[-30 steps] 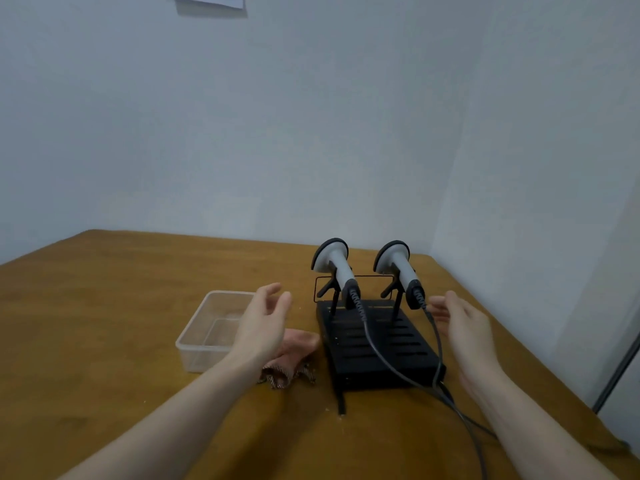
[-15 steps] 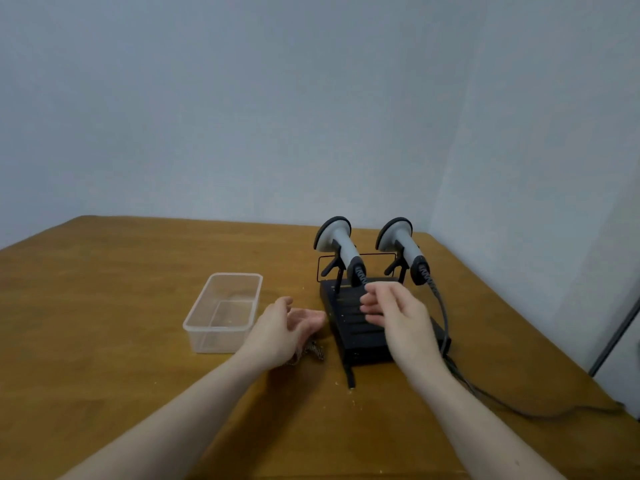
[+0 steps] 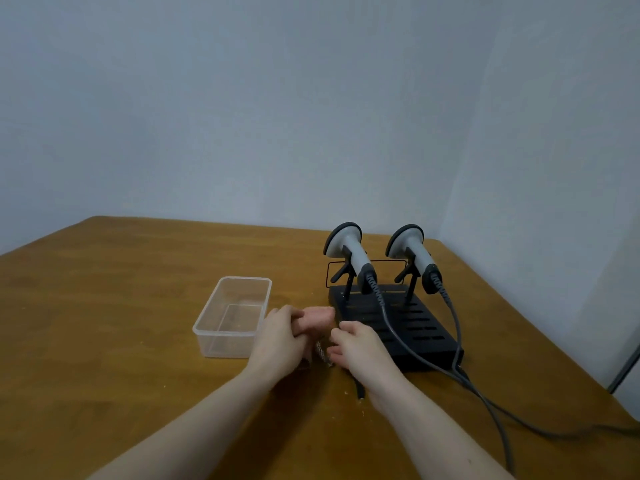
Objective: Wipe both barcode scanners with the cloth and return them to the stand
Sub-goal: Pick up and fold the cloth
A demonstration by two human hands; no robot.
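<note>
Two grey barcode scanners, the left one (image 3: 349,252) and the right one (image 3: 414,252), sit in the forks of a black slotted stand (image 3: 419,327), their grey cables trailing off to the right. A pinkish cloth (image 3: 319,318) with a patterned edge lies on the table just left of the stand. My left hand (image 3: 280,341) lies over the cloth with its fingers curled round it. At the cloth's near edge is my right hand (image 3: 358,348), thumb and fingers apart and fingertips touching the fabric. Most of the cloth is hidden under my hands.
A clear plastic container (image 3: 207,329) stands on the wooden table (image 3: 104,341) to the left of my hands. The scanner cables (image 3: 485,400) run across the table's right side. Walls close off the back and right.
My right hand has come left from over the stand down to the cloth. My left hand has closed over the cloth. Both scanners stay on the stand.
</note>
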